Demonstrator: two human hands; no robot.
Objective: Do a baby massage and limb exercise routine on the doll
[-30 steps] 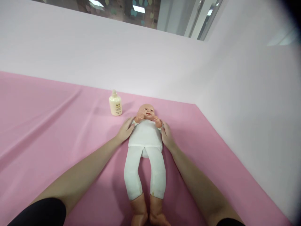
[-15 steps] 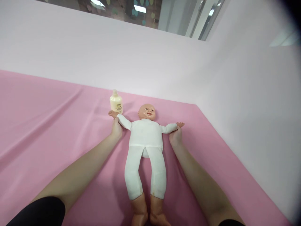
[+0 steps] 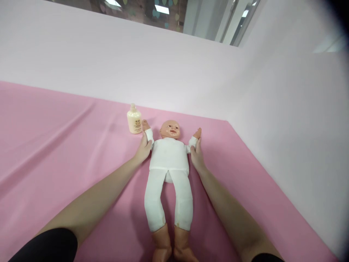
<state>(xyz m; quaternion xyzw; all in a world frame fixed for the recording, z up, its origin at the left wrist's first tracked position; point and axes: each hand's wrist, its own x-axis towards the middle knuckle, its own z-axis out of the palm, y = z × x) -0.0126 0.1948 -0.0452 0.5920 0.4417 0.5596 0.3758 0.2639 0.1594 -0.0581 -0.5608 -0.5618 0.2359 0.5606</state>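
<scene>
The doll (image 3: 169,171) lies on its back in the middle of the pink sheet (image 3: 54,153), feet toward the person. Half a second ago its arms were spread flat out sideways; now both are bent upward beside its head, so the arm exercise has moved on a stage. The left hand (image 3: 143,150) and right hand (image 3: 196,157) reach forward on straight forearms, fingers closed around the doll's sleeved arms. The lotion bottle (image 3: 134,121) stands just beside the doll's raised hand.

Baby doll (image 3: 169,160) (white suit) lies face-up, arms raised.
</scene>
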